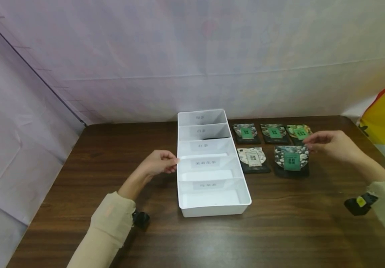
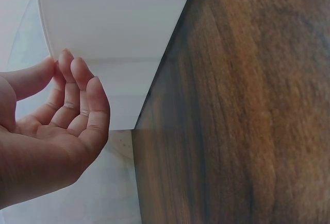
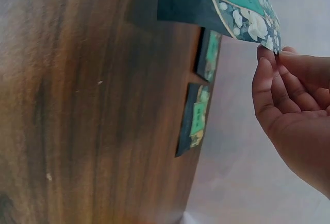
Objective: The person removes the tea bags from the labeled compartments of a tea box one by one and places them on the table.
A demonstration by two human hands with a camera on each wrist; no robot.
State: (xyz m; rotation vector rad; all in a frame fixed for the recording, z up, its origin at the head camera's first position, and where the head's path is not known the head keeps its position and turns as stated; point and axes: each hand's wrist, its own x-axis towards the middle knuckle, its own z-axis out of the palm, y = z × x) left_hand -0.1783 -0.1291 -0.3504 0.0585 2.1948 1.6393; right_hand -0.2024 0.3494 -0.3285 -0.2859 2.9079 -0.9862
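A long white divided tray (image 1: 212, 210) lies on the table, its several compartments labelled on the inner walls. My left hand (image 1: 160, 162) pinches the tray's left rim between thumb and fingertips; the left wrist view shows the tray's outer side wall (image 2: 118, 38) beside the curled fingers. My right hand (image 1: 327, 145) pinches the upper right corner of a dark sachet (image 1: 291, 160) with a green label and white flower print. In the right wrist view this sachet (image 3: 234, 7) hangs from thumb and fingertip, above the wood.
Behind it lie more dark green-labelled sachets: one (image 1: 247, 133), another (image 1: 275, 133) and a yellowish one (image 1: 298, 133). A sachet with a pale label (image 1: 254, 159) lies just right of the tray. The brown wooden table (image 1: 279, 230) meets a pale cloth wall (image 1: 192, 56) at the back.
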